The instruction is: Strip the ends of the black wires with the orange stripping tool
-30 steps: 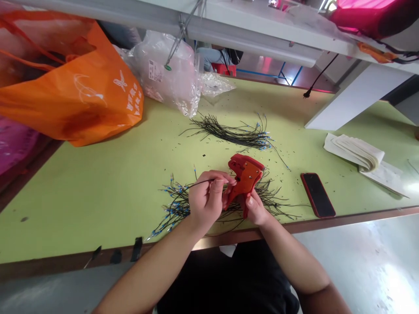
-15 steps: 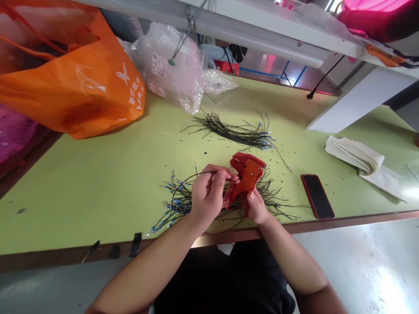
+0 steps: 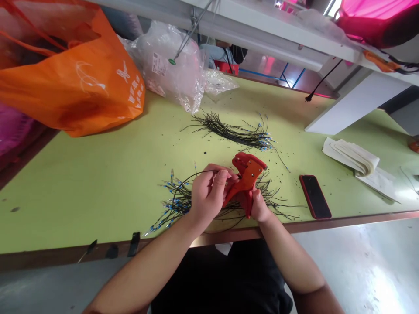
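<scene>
My right hand [image 3: 260,206] is wrapped round the handles of a red and orange wire stripper [image 3: 251,172]. Beside its jaws, my left hand [image 3: 209,192] pinches a thin black wire [image 3: 186,179] that curves back to the left. Under both hands lies a bundle of black wires [image 3: 178,204] with blue tips at its left side; the hands hide its middle. Farther back on the green table [image 3: 108,183] rests a second bundle of black wires [image 3: 232,132], blue tips to the right.
An orange bag [image 3: 108,83] and a clear plastic bag [image 3: 176,61] stand at the back left. To the right are a phone [image 3: 315,197], folded papers [image 3: 353,159] and a white shelf support [image 3: 356,104]. Small black scraps dot the table. A person sits beyond.
The stripper's handles have spread apart slightly, and its head has shifted a little to the right. My left hand stays nearly in place with the wire.
</scene>
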`<state>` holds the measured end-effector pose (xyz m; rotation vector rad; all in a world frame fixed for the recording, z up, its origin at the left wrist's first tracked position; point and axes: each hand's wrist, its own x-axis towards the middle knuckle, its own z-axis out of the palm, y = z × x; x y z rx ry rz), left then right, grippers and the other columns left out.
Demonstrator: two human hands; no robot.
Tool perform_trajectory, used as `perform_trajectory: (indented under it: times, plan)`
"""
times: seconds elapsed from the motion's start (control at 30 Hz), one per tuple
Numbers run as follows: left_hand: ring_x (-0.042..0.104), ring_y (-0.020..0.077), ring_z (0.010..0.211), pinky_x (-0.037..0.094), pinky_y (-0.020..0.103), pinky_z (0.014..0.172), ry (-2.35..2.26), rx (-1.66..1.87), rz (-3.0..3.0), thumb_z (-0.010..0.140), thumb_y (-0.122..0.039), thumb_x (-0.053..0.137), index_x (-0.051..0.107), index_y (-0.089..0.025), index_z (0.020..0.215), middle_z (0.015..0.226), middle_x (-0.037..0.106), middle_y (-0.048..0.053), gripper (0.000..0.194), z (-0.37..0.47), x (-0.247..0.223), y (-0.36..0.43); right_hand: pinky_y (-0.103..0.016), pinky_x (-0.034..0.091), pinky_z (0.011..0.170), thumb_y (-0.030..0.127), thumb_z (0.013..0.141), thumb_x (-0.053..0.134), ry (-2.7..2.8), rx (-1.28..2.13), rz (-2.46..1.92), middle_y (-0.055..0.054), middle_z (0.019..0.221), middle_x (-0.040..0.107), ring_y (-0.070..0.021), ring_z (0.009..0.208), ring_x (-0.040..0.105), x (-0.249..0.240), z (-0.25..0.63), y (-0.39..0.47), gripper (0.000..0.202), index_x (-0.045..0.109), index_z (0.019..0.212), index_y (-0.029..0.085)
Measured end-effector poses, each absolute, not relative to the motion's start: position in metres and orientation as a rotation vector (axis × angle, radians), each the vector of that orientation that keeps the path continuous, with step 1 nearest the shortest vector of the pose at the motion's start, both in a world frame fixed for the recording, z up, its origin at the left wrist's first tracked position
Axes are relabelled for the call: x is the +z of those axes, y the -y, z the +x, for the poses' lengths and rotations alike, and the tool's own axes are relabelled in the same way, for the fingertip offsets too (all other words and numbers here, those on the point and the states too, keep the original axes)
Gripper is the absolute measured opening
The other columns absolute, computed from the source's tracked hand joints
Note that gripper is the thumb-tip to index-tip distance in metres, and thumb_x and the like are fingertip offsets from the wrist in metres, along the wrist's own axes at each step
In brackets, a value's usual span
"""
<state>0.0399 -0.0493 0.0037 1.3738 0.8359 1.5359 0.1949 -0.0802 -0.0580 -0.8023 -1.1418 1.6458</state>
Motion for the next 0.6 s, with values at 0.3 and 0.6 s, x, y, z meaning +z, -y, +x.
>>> perform_trajectory:
  times: [0.3,0.6]
  plan:
    - [0.055,0.0078,0.044,0.055,0.023,0.052,-0.814,1.484,1.418,0.104,-0.039,0.055,0.067,-0.02,0.085,0.084,0.077,0.003,0.029,0.0409,-0.0017,0.05,-0.048,0.06,0.085,0.09,0.081,0.05,1.114,1.614,-0.757,-0.013,0.102,0.071,-0.033,0.11,0.068,-0.0649,0.1935,0.0786,0.079,0.063,0.118,0.021]
    - [0.058,0.0079,0.044,0.046,0.02,0.04,-0.739,1.441,1.495,0.104,-0.031,0.053,0.068,-0.019,0.091,0.088,0.077,0.005,0.023,0.038,-0.0053,0.055,-0.049,0.059,0.08,0.081,0.083,0.059,1.12,1.498,-0.807,-0.012,0.094,0.071,-0.0352,0.098,0.07,-0.0637,0.1927,0.0803,0.068,0.06,0.118,0.022]
